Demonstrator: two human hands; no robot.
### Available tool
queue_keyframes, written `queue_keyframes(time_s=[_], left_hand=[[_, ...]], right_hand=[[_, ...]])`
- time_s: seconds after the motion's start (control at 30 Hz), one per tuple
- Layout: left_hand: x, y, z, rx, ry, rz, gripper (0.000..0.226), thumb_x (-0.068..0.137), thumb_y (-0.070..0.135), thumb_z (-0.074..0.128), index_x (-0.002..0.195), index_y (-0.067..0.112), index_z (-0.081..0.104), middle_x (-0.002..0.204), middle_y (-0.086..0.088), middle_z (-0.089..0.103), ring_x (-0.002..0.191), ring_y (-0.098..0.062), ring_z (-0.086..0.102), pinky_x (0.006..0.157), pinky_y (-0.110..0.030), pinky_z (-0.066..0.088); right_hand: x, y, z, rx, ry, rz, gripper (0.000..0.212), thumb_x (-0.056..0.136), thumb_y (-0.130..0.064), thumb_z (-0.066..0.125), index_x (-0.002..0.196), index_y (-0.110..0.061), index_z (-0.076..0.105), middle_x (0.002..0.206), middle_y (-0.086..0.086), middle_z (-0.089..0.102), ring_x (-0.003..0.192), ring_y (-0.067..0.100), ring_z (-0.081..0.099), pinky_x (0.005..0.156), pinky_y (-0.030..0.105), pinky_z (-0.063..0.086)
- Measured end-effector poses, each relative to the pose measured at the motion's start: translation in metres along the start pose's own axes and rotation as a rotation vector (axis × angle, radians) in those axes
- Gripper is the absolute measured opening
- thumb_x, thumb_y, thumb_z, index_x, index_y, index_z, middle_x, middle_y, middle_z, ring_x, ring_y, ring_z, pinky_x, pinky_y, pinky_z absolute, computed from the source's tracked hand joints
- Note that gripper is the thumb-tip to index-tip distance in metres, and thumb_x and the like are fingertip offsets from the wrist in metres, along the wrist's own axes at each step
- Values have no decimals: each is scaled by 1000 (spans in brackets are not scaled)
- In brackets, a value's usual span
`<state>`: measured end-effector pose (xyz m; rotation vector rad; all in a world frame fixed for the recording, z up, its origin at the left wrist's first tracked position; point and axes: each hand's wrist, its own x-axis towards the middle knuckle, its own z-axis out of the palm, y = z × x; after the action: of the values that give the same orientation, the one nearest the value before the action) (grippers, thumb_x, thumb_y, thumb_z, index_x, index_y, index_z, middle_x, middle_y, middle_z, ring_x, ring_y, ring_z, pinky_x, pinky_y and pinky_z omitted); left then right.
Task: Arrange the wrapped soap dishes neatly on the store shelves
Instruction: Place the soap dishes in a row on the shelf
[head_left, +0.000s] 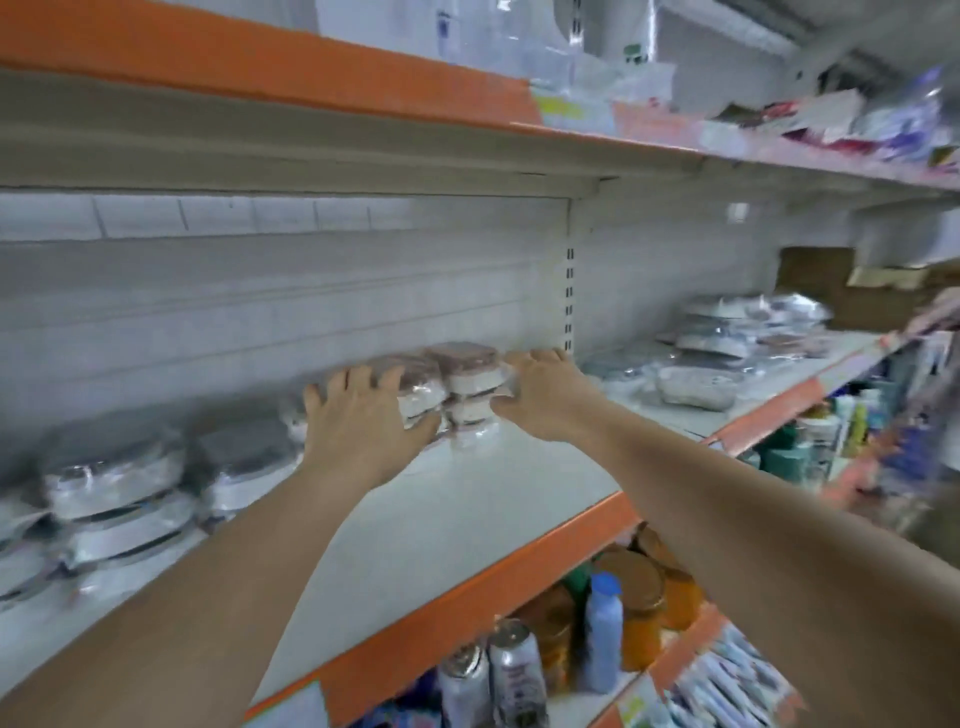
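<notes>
Head view, mid-frame — left hand (358, 421) and right hand (540, 395), fingers spread, pressing both sides of brown-topped wrapped soap dishes (457, 384), white shelf (467, 499), grey-topped stacks (114, 478) lower left.

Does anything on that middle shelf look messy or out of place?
Yes. To the right of the hands, loose wrapped dishes lie scattered flat at odd angles, unlike the brown-lidded stacks between the left hand and right hand.
</notes>
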<state>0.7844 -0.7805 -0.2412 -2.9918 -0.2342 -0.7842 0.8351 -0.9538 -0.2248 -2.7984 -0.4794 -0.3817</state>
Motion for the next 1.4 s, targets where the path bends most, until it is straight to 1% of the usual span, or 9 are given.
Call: queue_keyframes(time_s=[0.1,0.27,0.43,0.67,0.83,1.07,1.17,1.27,1.4], left_hand=[[10,87,15,-66,-11,52,68,86,63,41,141,26,32,144,-4,36,135,-27,27,110,-46,19],[31,222,38,-102,-63,124,67,86,63,40,141,26,32,143,-5,37,135,-26,26,108,-43,20],[51,302,59,-131,-125,179,65,87,62,40,141,25,31,144,-3,36,133,-25,29,106,-41,24],[100,361,101,-114,-256,256,66,87,61,42,142,27,30,147,-2,32,136,-23,26,108,-42,20],[146,394,141,-168,-365,390,71,85,45,53,146,26,23,152,1,23,139,-23,22,111,-41,19],[208,435,180,-74,-459,527,87,73,25,70,145,28,22,150,4,24,138,-20,24,111,-39,20],[226,444,195,-82,-520,493,91,69,29,74,145,28,24,149,5,28,136,-19,29,110,-35,27],[240,448,202,-137,-527,435,87,64,41,75,139,31,33,138,4,45,122,-19,45,100,-34,40],[244,455,197,-212,-454,280,77,67,56,70,130,30,35,122,4,55,108,-21,54,88,-32,44]], right_hand=[[-9,85,-17,-9,8,55,59,91,-39,50,144,-18,32,143,11,36,134,30,25,106,40,33],[-9,214,-41,-70,-43,114,61,91,-38,51,144,-17,31,147,10,33,137,30,22,110,41,28],[1,308,-47,-70,-105,196,61,91,-37,51,146,-21,29,149,9,31,139,28,22,108,39,32],[35,381,-26,-45,-182,243,57,93,-33,49,145,-21,30,144,9,37,132,28,32,100,38,40],[70,419,-18,-54,-234,287,59,92,-29,48,147,-23,26,148,7,33,134,27,32,104,38,36],[125,467,-18,11,-153,249,54,95,-27,48,145,-21,30,143,12,38,125,29,44,94,32,39],[152,486,-12,50,-109,202,55,93,-23,50,145,-18,31,142,14,38,124,31,45,96,32,37],[186,506,-5,63,-50,143,56,92,-20,51,144,-18,32,145,11,35,122,30,46,92,31,39],[230,516,7,33,29,-52,51,93,-18,48,142,-16,36,144,9,36,133,29,32,104,36,33]])
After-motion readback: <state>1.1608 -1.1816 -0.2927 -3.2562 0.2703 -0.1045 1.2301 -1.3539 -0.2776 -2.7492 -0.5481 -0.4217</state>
